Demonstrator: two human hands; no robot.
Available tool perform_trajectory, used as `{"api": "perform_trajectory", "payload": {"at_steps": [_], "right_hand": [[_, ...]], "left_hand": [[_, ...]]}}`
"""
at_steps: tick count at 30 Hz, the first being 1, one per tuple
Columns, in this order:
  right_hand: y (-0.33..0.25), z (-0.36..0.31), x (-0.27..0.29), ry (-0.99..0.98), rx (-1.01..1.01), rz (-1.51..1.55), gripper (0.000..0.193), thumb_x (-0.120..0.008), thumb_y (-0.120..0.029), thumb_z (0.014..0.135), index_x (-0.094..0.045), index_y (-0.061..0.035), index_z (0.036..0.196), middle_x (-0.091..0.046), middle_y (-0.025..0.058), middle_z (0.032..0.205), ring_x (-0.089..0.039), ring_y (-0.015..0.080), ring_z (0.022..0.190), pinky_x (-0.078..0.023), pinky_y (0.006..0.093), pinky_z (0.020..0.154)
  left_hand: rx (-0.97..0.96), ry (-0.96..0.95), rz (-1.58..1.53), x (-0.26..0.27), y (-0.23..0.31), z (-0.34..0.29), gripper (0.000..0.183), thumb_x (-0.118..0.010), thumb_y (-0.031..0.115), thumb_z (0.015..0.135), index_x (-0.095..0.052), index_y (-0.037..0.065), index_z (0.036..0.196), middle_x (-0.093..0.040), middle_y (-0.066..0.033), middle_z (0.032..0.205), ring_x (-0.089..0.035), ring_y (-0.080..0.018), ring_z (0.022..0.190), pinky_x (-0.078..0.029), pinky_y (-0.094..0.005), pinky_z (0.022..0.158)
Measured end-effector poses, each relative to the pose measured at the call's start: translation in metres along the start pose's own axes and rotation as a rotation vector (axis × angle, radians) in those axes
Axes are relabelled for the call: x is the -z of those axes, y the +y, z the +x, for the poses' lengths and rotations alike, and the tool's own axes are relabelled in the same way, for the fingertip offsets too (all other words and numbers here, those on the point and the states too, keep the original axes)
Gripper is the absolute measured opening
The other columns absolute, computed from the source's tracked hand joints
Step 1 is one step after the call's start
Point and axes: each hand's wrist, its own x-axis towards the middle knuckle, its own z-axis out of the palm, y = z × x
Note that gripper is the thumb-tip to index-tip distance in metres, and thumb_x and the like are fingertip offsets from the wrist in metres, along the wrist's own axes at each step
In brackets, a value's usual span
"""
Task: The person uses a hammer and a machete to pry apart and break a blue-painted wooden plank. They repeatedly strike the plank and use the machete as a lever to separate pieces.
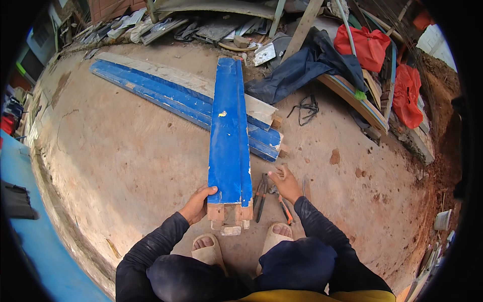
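Observation:
A blue-painted wooden beam (225, 146) points away from me, its bare notched tenon end near my feet. My left hand (199, 204) is closed round its left edge by that end, thumb on the blue face. To the right of the beam, my right hand (287, 184) hovers with thumb and fingers apart and nothing visible between them. Below it on the ground are pincers with dark handles (260, 197) and a tool with an orange and black handle (286, 209), its head partly hidden by the hand.
Other blue and whitish beams (166, 95) lie crosswise under the far part of mine. Dark cloth (312, 68), red plastic bags (362, 46) and scrap boards (352, 100) are piled at the far right. A tangled black strap (305, 109) lies nearby. My sandals (209, 250) flank the beam's near end.

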Motion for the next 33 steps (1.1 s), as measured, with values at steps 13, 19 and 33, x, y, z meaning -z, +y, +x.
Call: {"api": "perform_trajectory", "payload": {"at_steps": [13, 19, 33], "right_hand": [[-0.154, 0.166, -0.102, -0.527, -0.325, 0.660, 0.092, -0.057, -0.069, 0.098, -0.041, 0.0039, 0.153, -0.051, 0.0332, 0.142, -0.053, 0.0453, 0.136, -0.050, 0.0576, 0.110], [-0.166, 0.139, -0.161, -0.574, -0.277, 0.846, 0.098, -0.071, -0.063, 0.093, -0.038, 0.0091, 0.151, -0.050, 0.0287, 0.140, -0.058, 0.0424, 0.128, -0.054, 0.0530, 0.107], [-0.219, -0.052, -0.318, -0.707, -0.531, 1.203, 0.088, -0.079, -0.040, 0.094, -0.031, 0.0045, 0.153, -0.043, 0.0246, 0.146, -0.043, 0.0418, 0.142, -0.047, 0.0490, 0.115]], "left_hand": [[0.016, 0.153, 0.167, 0.164, 0.038, -0.022, 0.063, -0.066, 0.037, 0.096, -0.053, -0.001, 0.144, -0.068, -0.0157, 0.130, -0.070, -0.0247, 0.110, -0.056, -0.0382, 0.100], [-0.047, 0.446, 0.646, 0.243, 0.076, -0.028, 0.055, -0.065, 0.040, 0.092, -0.067, -0.003, 0.126, -0.072, -0.0118, 0.115, -0.067, -0.0202, 0.100, -0.051, -0.0310, 0.094], [-0.767, 1.149, 0.742, 0.238, 0.037, -0.215, 0.034, -0.066, 0.031, 0.102, -0.065, 0.002, 0.084, -0.067, -0.0074, 0.073, -0.061, -0.0146, 0.064, -0.049, -0.0293, 0.060]]}}
